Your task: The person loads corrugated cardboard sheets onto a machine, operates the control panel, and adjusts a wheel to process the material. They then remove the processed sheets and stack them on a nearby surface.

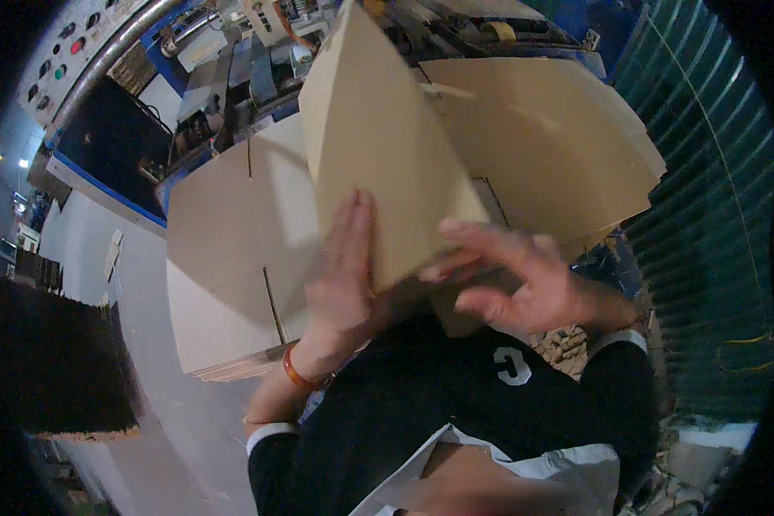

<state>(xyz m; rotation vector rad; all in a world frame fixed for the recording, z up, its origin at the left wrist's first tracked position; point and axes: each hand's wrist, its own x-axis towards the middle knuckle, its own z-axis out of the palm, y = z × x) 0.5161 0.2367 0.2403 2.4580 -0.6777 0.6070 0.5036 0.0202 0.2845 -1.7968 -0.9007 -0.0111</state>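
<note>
A folded tan cardboard sheet (385, 163) stands tilted in front of me, its peak toward the machine. My left hand (344, 267) lies with straight fingers flat against its near face, close to the lower left edge; the left thumb is hidden. At the lower right edge is my right hand (525, 279), thumb and fingers apart, slightly blurred. Its fingertips are by the cardboard edge, and I cannot tell whether they touch. Under and left of the folded sheet lies a stack of slotted cardboard blanks (211, 249). Another brown cardboard blank (542, 129) spreads out to the right.
Beyond the cardboard is a machine (258, 73) with metal parts and rollers. A control panel (69, 52) with coloured buttons sits at far left. Green corrugated sheeting (705, 189) rises on the right. A dark stack (60, 361) stands on the left; cardboard scraps (563, 348) lie below right.
</note>
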